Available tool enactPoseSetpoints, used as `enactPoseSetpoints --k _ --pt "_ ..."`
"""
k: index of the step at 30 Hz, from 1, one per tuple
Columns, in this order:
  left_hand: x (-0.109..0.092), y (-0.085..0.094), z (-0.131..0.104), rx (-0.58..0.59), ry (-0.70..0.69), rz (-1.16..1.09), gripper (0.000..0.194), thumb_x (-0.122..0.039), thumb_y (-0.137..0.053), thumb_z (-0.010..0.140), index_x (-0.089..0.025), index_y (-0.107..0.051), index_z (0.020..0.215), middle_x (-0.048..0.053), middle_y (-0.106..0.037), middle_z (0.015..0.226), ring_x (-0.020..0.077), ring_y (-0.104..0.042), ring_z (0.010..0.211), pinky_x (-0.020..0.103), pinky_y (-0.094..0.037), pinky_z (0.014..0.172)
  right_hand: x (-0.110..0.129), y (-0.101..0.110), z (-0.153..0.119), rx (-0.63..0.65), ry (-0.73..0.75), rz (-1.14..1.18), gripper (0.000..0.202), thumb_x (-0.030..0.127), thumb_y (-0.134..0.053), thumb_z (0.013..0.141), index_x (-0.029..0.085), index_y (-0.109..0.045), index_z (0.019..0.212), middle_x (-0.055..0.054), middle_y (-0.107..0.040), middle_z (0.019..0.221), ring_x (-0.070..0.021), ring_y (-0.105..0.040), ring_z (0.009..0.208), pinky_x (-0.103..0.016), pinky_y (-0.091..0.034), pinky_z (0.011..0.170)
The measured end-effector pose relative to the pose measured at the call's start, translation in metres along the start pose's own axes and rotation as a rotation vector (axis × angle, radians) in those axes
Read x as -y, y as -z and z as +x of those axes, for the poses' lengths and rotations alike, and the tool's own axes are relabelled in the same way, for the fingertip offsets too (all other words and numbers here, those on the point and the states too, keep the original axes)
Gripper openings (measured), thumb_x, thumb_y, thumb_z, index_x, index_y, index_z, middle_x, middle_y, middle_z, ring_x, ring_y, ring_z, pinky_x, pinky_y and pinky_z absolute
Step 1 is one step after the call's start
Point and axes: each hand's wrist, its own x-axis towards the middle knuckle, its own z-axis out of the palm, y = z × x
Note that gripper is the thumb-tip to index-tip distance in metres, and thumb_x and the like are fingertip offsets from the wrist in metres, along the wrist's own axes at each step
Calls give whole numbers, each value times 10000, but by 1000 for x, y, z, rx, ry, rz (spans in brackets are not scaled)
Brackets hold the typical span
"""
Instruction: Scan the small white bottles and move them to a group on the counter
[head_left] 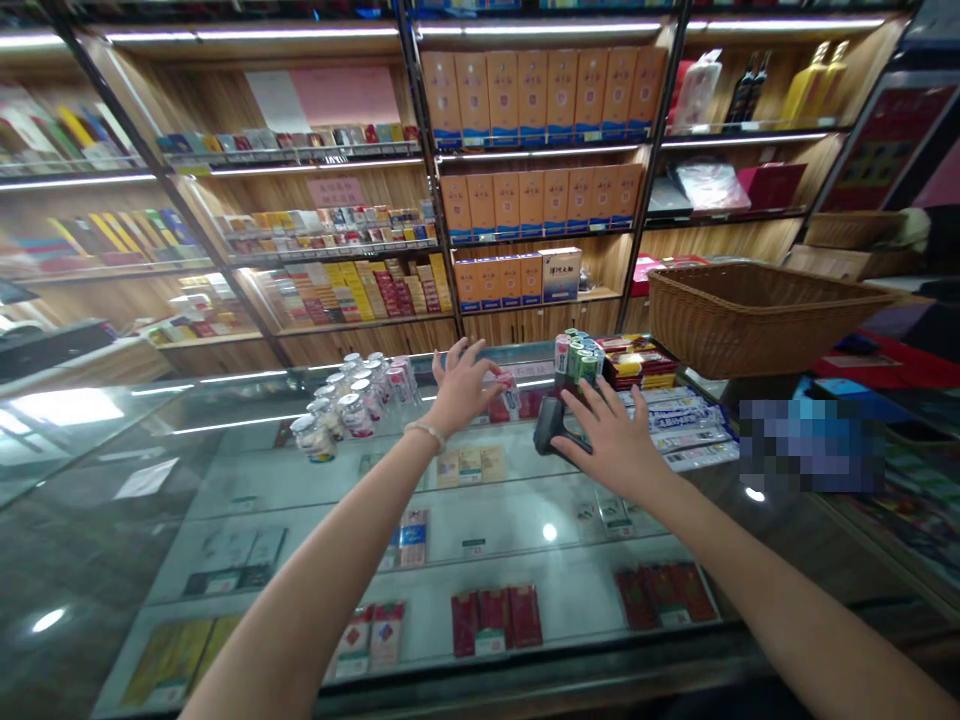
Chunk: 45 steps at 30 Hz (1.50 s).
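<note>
My left hand [461,388], with a bracelet at the wrist, reaches over the glass counter. Its thumb and index finger are at a small pink-labelled container [508,392], fingertips touching or very near it; the other fingers are spread. My right hand [611,440] has its fingers apart over a dark handheld device [550,425], thumb beside it, not wrapped round it. Left of my left hand stand several small jars [356,405] with silver lids and pink containers [401,378]. Beyond my right hand is a cluster of green and pink tubes [577,358].
Red and yellow packets [637,362] and blue-white packs [686,418] lie on the counter at right, near a wicker basket [765,325]. Boxes sit inside the glass counter [300,480]. Shelves with orange boxes [532,90] stand behind.
</note>
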Motion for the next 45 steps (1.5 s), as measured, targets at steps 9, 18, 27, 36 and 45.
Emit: enactPoseSetpoints --k 9,18,27,36,45 --pt "0 35 -47 52 -2 24 180 -404 -680 893 -283 -726 1017 77 -463 1585 355 -259 1529 710 -66 1215 7 -1 -4 -42 54 6 586 600 -373 1005 304 -505 1494 -114 -407 1619 -364 -290 1506 -681 -50 1185" --pt "4 40 -80 26 3 5 171 -420 -709 871 -293 -725 985 59 -473 1578 335 -270 1524 672 -57 1232 15 -2 -6 -59 76 11 583 612 -388 1001 300 -533 1472 -115 -432 1604 -358 -287 1511 -662 -78 1191" --pt "7 34 -88 17 33 -36 145 -406 -689 883 -297 -724 973 54 -500 1560 342 -290 1516 693 -83 1220 18 -5 1 -49 90 18 611 644 -404 983 304 -526 1475 -113 -383 1633 -352 -243 1526 -670 -76 1188" --pt "-2 38 -94 45 30 -52 156 -393 -696 880 -302 -728 1003 52 -511 1553 347 -296 1516 702 -99 1218 50 2 17 82 135 140 592 709 -546 896 308 -676 1311 -142 -316 1659 -374 -197 1541 -693 -105 1177" --pt "-7 43 -100 88 11 -78 152 -394 -694 878 -304 -730 995 36 -517 1548 345 -289 1518 695 -79 1232 62 -5 4 -12 179 184 444 612 -658 872 307 -741 1185 -129 -389 1624 -375 -221 1534 -697 -118 1166"
